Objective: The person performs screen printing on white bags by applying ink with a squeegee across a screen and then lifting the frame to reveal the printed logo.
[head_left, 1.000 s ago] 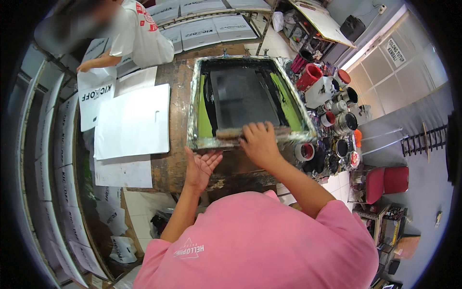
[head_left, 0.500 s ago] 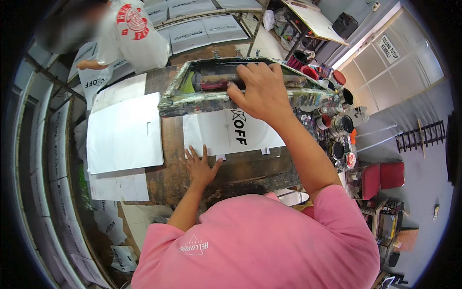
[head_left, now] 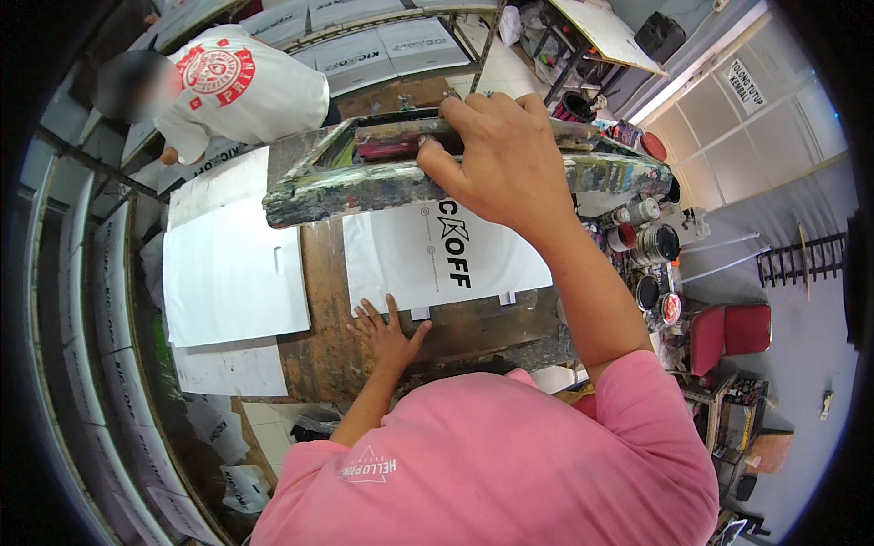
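Observation:
A screen printing frame [head_left: 364,193], caked with dried ink, is tilted up above the table with its near edge raised. Inside it lies a squeegee [head_left: 391,143] with a dark red, stained handle. My right hand [head_left: 501,168] is closed over the squeegee; whether its hidden fingers also grip the frame I cannot make out. Beneath the frame, a white bag [head_left: 391,259] with black printed lettering lies flat, its far part covered. My left hand [head_left: 390,341] rests at the bag's near left corner, fingers spread. Small pale tabs [head_left: 507,298] stick out along the bag's near edge.
A stack of white bags [head_left: 232,282] sits left on the stained table [head_left: 319,350]. Ink tubs [head_left: 657,244] crowd the right side. Racks [head_left: 118,337] with printed bags stand at left and far back. A person in a white shirt [head_left: 250,86] is at the far left.
The frame's near edge has risen with the squeegee and my right hand, showing more of the print beneath. My left hand stays at the bag's corner. The other person has turned and leaned lower.

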A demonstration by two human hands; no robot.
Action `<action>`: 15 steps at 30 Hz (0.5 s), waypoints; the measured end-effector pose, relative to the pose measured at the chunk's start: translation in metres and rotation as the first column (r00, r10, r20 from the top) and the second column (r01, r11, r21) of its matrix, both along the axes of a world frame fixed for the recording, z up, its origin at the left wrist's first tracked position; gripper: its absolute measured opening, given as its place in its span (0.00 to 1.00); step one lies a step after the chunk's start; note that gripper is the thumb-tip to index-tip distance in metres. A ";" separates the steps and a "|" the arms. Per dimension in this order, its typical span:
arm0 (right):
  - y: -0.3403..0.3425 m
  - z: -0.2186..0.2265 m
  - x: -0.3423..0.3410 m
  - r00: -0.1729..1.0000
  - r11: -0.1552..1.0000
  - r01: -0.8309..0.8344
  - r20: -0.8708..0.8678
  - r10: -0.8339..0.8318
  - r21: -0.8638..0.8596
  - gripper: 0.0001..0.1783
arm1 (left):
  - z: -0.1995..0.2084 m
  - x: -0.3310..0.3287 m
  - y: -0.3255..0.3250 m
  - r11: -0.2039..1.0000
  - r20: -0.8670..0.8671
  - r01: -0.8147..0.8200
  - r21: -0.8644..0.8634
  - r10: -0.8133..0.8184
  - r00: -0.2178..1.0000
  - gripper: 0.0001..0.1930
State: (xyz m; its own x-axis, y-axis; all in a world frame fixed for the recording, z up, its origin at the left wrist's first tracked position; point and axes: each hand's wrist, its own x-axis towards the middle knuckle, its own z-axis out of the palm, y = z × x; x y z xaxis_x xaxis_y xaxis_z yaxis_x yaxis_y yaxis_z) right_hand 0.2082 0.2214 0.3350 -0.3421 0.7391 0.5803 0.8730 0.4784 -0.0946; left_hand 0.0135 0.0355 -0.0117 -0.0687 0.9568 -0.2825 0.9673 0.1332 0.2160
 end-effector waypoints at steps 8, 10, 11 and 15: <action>-0.005 0.000 -0.001 1.000 1.000 0.006 -0.007 -0.006 -0.029 0.22 | 0.016 -0.004 0.011 0.997 0.062 0.040 -0.069 -0.036 0.997 0.62; -0.009 -0.002 -0.003 1.000 1.000 0.005 -0.005 -0.005 -0.027 0.21 | 0.009 -0.006 0.005 0.999 0.032 0.024 -0.024 -0.023 0.999 0.61; -0.011 -0.005 -0.003 1.000 1.000 -0.001 -0.014 0.001 -0.010 0.21 | 0.003 -0.008 0.002 1.000 0.018 0.016 0.008 -0.016 1.000 0.61; -0.014 -0.010 -0.001 1.000 1.000 -0.017 -0.022 0.017 0.015 0.20 | 0.000 -0.012 0.001 0.999 0.009 0.035 0.033 -0.035 0.999 0.60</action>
State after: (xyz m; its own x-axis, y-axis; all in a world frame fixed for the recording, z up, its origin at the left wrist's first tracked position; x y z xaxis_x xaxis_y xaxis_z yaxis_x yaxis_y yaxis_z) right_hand 0.2069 0.2075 0.3246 -0.3419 0.7244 0.5986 0.8625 0.4948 -0.1061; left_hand 0.0011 0.0364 -0.0118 -0.0322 0.9673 -0.2515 0.9690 0.0919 0.2294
